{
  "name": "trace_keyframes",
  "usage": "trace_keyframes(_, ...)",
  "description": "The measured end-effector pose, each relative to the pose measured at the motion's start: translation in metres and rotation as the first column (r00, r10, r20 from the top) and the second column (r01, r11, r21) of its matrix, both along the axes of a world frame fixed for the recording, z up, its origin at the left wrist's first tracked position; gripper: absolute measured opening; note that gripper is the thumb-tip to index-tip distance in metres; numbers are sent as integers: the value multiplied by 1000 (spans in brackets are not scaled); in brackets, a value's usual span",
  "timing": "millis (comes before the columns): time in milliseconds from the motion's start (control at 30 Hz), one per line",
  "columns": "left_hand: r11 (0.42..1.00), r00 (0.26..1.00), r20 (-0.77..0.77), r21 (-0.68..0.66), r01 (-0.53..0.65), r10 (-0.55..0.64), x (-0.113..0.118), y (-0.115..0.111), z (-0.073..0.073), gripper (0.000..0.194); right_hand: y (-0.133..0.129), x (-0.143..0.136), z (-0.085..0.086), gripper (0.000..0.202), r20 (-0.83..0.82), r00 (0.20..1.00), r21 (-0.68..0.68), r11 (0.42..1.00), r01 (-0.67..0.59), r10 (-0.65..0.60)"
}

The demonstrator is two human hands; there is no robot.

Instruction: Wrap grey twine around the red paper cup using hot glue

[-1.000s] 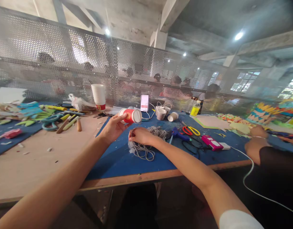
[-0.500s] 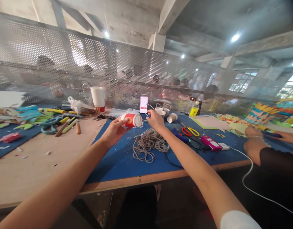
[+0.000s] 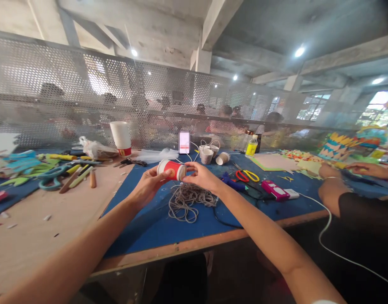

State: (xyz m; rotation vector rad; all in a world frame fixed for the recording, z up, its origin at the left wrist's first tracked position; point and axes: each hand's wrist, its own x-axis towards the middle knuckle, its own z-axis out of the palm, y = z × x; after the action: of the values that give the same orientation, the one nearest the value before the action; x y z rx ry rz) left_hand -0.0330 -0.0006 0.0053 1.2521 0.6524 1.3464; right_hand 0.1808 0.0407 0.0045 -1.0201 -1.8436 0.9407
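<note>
My left hand (image 3: 149, 182) is wrapped around a red and white paper cup (image 3: 171, 170), which lies on its side in the air above the table. My right hand (image 3: 200, 176) is closed at the cup's right end, thumb and fingers touching it. A thin pale cord (image 3: 191, 157) arcs just above the right fingers; whether a strand is pinched in them is hidden. Below both hands lies a loose heap of grey cord (image 3: 194, 198) on the blue mat (image 3: 143, 228).
Behind stand a phone (image 3: 184, 142), cord-wrapped cups (image 3: 207, 155) and a stack of paper cups (image 3: 121, 137). Scissors (image 3: 246, 175), a blue glue gun (image 3: 230, 181) and a magenta box (image 3: 274, 191) lie right. Tools (image 3: 76, 177) lie left. Another person's arm (image 3: 335, 192) rests at right.
My right hand has moved down and left, from beside the cup onto its right end. The left hand still holds the cup. The view has shifted slightly.
</note>
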Motion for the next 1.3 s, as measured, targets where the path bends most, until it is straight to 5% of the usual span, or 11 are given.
trace_keyframes(167,1000,1000,-13,-17,-5,5,0,0,-1,19,-5,2,-7,81,18,1000,37,999,-7,6)
trace_keyframes(533,993,1000,10,-117,14,-13,1,5,-7,27,-33,-1,2,58,63,997,249,968,30,-47)
trace_keyframes(733,997,999,-31,-79,-18,16,5,1,-5,23,-35,3,2,61,19,999,194,981,31,-35)
trace_keyframes(900,998,999,-27,-38,-47,46,5,1,-3,22,-29,5,-3,22,-5,990,283,950,135,-139)
trace_keyframes(1300,999,997,-58,16,-46,47,5,-2,-4,21,-32,2,0,1,-13,979,380,904,194,-205)
